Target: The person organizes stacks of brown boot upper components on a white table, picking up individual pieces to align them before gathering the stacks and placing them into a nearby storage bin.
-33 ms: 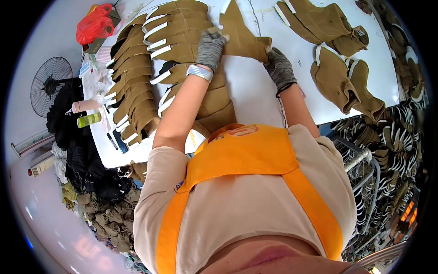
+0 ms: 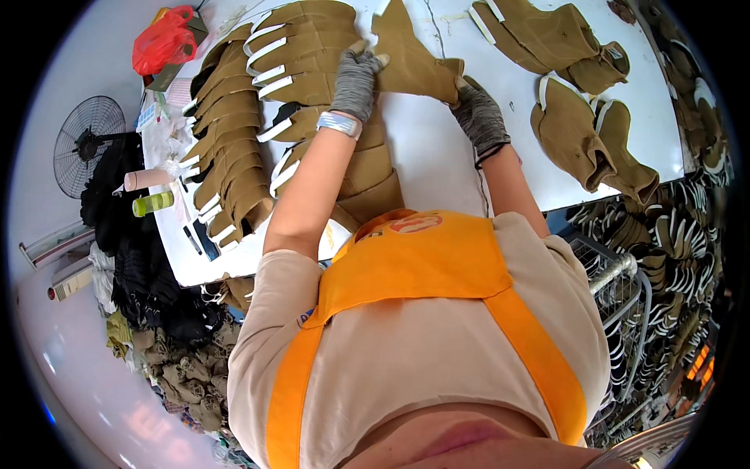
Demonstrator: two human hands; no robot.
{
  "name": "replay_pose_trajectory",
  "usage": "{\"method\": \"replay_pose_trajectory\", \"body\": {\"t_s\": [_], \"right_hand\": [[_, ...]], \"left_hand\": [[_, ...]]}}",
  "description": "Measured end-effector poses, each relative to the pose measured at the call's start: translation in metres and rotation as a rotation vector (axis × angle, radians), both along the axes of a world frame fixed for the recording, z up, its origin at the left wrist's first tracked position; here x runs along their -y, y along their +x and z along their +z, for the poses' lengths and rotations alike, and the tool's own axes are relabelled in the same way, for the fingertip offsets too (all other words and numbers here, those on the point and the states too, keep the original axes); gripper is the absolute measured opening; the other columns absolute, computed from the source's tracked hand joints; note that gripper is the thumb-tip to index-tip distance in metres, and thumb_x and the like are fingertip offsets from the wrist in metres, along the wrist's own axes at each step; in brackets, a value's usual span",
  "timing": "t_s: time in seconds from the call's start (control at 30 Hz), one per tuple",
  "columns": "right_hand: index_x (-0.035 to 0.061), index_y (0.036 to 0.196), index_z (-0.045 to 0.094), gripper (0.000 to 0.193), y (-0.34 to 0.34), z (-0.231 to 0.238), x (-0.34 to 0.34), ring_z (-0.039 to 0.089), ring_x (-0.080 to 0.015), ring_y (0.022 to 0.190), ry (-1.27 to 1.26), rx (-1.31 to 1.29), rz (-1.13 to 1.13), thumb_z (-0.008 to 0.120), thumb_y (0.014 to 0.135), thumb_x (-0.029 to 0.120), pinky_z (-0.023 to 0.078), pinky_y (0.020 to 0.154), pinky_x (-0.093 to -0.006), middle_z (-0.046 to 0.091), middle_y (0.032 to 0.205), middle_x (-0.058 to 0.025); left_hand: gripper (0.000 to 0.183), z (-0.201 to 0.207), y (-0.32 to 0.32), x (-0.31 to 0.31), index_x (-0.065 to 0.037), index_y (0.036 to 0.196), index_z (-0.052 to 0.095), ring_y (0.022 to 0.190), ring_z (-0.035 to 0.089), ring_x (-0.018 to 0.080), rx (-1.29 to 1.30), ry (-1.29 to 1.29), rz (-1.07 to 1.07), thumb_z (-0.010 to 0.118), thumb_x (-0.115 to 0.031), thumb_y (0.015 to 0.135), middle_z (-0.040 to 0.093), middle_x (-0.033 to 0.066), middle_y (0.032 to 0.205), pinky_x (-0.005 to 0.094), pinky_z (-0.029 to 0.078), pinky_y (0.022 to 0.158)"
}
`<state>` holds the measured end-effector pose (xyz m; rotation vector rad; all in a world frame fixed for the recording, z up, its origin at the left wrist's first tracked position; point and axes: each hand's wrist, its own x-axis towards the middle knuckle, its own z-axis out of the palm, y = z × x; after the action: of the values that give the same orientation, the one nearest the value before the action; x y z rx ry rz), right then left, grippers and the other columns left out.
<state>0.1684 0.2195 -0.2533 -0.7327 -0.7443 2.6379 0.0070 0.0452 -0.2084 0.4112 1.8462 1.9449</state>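
Observation:
A brown fabric boot upper (image 2: 414, 56) with a white edge at its far tip is stretched between my two gloved hands over the white table. My left hand (image 2: 357, 84), in a grey knit glove, grips the upper's left edge with the thumb lying toward it. My right hand (image 2: 478, 117), gloved the same way, pinches the lower right corner; its fingertips are partly hidden. Just left of my left hand lies an overlapping stack of similar uppers (image 2: 308, 51) with white edges. More stacked uppers (image 2: 363, 176) lie beneath my left forearm.
A long overlapping row of uppers (image 2: 226, 129) lies farther left. Several shaped uppers (image 2: 566, 129) rest at the right of the table (image 2: 437, 156). A red plastic bag (image 2: 164, 43), a green-lidded jar (image 2: 152, 204) and a fan (image 2: 87, 144) are at left. A metal cart (image 2: 617, 273) stands at right.
My left hand has shifted very slightly left and its fingers have moved on the upper's edge. The upper has moved a little left with it. My right hand keeps its hold.

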Motion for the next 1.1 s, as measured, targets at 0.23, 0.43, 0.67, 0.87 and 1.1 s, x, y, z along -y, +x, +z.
{"method": "replay_pose_trajectory", "body": {"t_s": [0.23,0.43,0.67,0.87,1.1], "right_hand": [[0.0018,0.123,0.055,0.043,0.065,0.093,0.020,0.060,-0.0153,0.103,0.465,-0.204,-0.085,0.072,0.084,0.003,0.050,0.090,-0.0288,0.063,0.112,-0.0067],[0.0050,0.118,0.060,0.052,0.081,0.148,0.031,0.059,-0.0151,0.095,1.463,0.104,-0.465,0.084,0.076,0.024,0.049,0.087,-0.0304,0.063,0.108,-0.0060],[0.0093,0.105,0.071,0.029,0.073,0.217,0.062,0.061,-0.0234,0.088,2.040,-0.279,-0.362,0.076,0.078,0.017,0.049,0.079,-0.0368,0.067,0.099,-0.0071],[0.0122,0.106,0.074,0.026,0.059,0.214,0.066,0.062,-0.0232,0.090,2.513,-0.263,-0.315,0.067,0.082,0.020,0.048,0.084,-0.0368,0.068,0.095,-0.0058],[0.0116,0.094,0.070,0.016,0.054,0.196,0.075,0.060,-0.0263,0.091,2.682,-0.286,0.080,0.068,0.082,0.022,0.046,0.086,-0.0415,0.064,0.090,-0.0066]], "left_hand": [[0.050,0.106,0.064,0.034,0.002,0.118,0.061,0.095,0.065,0.0174,0.063,0.165,-0.201,0.067,-0.039,0.090,0.069,0.0097,0.101,0.0270,0.052,0.084],[0.050,0.156,0.117,0.055,0.000,0.109,0.066,0.088,0.066,0.0150,-0.124,0.198,-0.062,0.063,-0.047,0.092,0.070,0.0089,0.097,0.0272,0.053,0.081],[0.046,0.154,0.127,0.075,0.000,0.105,0.067,0.085,0.066,0.0140,-0.218,0.063,0.006,0.065,-0.044,0.091,0.070,0.0078,0.095,0.0270,0.053,0.076],[0.034,0.168,0.123,0.083,-0.004,0.107,0.069,0.076,0.065,0.0160,-0.242,-0.049,-0.133,0.066,-0.034,0.092,0.069,0.0064,0.084,0.0303,0.053,0.066],[0.025,0.158,0.095,0.093,-0.012,0.116,0.070,0.084,0.068,0.0141,-0.988,-0.737,-0.431,0.054,-0.013,0.096,0.073,0.0056,0.098,0.0268,0.053,0.076]]}}
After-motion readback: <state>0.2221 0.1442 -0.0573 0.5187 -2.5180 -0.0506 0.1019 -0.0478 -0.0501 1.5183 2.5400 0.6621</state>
